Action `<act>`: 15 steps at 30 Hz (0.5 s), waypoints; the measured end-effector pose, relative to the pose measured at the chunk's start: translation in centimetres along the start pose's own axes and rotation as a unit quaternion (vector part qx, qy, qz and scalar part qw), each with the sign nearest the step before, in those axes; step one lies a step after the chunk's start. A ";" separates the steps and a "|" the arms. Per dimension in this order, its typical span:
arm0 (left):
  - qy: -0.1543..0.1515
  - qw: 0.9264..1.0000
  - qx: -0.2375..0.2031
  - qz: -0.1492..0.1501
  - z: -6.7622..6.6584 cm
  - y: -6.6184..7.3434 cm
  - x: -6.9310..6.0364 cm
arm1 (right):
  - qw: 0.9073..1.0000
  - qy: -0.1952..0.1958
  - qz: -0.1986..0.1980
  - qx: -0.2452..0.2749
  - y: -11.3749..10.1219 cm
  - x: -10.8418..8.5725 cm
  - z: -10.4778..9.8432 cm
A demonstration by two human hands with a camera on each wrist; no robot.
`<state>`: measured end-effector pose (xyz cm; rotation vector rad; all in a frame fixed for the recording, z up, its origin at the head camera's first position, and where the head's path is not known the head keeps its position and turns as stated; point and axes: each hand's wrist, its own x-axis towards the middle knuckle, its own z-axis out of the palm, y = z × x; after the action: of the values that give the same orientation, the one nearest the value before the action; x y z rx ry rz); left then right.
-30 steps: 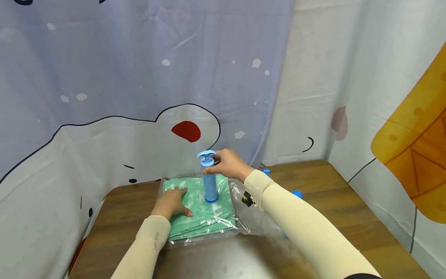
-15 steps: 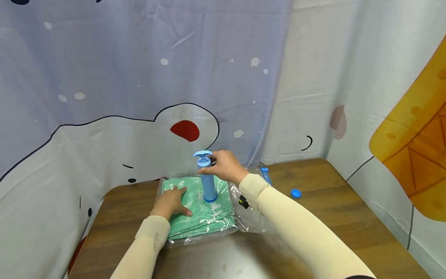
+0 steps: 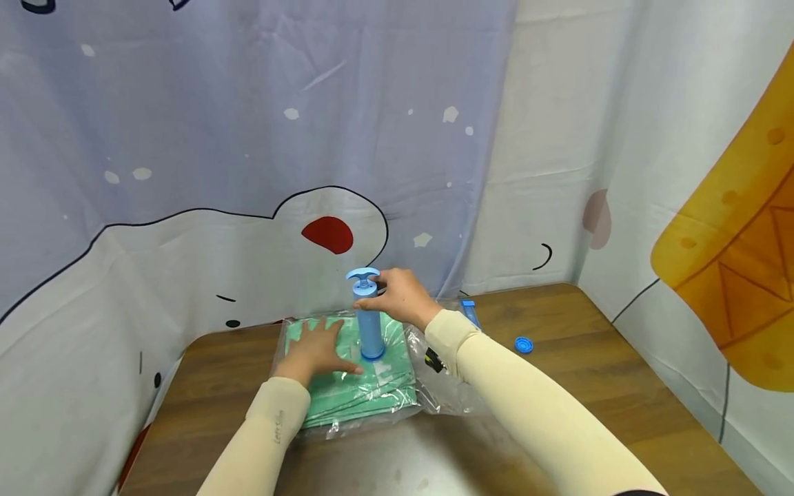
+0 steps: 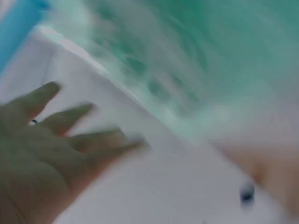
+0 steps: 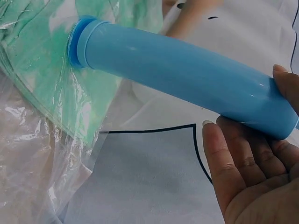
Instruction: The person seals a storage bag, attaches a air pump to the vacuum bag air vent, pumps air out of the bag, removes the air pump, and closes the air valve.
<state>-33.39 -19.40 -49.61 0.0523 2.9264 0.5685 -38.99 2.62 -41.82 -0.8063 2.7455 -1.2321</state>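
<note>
A light blue hand pump [image 3: 371, 331] with a T-shaped handle [image 3: 362, 273] stands upright on a clear plastic bag [image 3: 443, 389] holding folded green cloth [image 3: 331, 410]. My right hand [image 3: 403, 297] grips the pump near its top, thumb on one side and fingers on the other. In the right wrist view, the base of the pump [image 5: 182, 70] meets the dark blue round valve [image 5: 79, 42] on the bag. My left hand [image 3: 316, 351], fingers spread and holding nothing, is over the left part of the bag. The left wrist view is blurred, so contact with the bag cannot be told.
Right of the bag, a round blue cap [image 3: 524, 345] lies on the wooden table [image 3: 595, 351]. A blue strip-like piece [image 3: 470, 313] lies behind my right wrist, partly hidden. A printed curtain [image 3: 248, 138] hangs close along the table's back and sides.
My left hand has shifted up and right across the bag, its fingers spreading wider. The right hand keeps its grip; the pump tilted slightly left and now stands a little straighter.
</note>
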 end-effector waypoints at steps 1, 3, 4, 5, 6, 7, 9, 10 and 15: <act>0.028 0.999 -0.032 0.022 0.2 0.9 0.2 | 1.000 -0.001 0.000 0.003 0.1 0.0 -0.1; 0.086 0.990 -0.094 0.063 1.0 2.7 0.6 | 1.000 -0.001 0.003 0.009 0.3 0.0 -0.2; 0.116 0.983 -0.118 0.077 1.4 3.5 0.9 | 1.000 0.000 0.006 0.013 0.5 -0.1 -0.3; 0.147 0.976 -0.134 0.084 1.8 4.1 1.1 | 1.000 0.001 0.009 0.016 0.6 -0.1 -0.4; 0.177 0.970 -0.141 0.087 2.2 4.7 1.2 | 1.000 0.002 0.013 0.018 0.6 -0.1 -0.4; 0.203 0.964 -0.147 0.085 2.6 5.0 1.3 | 1.000 0.003 0.015 0.020 0.7 -0.2 -0.5; 0.246 0.955 -0.143 0.081 3.2 5.4 1.5 | 1.000 0.000 0.015 0.021 0.7 -0.2 -0.5; 0.261 0.952 -0.139 0.080 3.4 5.4 1.5 | 1.000 -0.002 0.014 0.021 0.7 -0.2 -0.5; 0.284 0.947 -0.132 0.076 3.8 5.4 1.7 | 0.999 -0.025 0.007 0.019 0.4 -0.2 -0.9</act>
<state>-34.41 -12.88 -51.33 0.0977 3.3758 1.1708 -39.20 3.57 -41.56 -0.8022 2.6750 -1.2409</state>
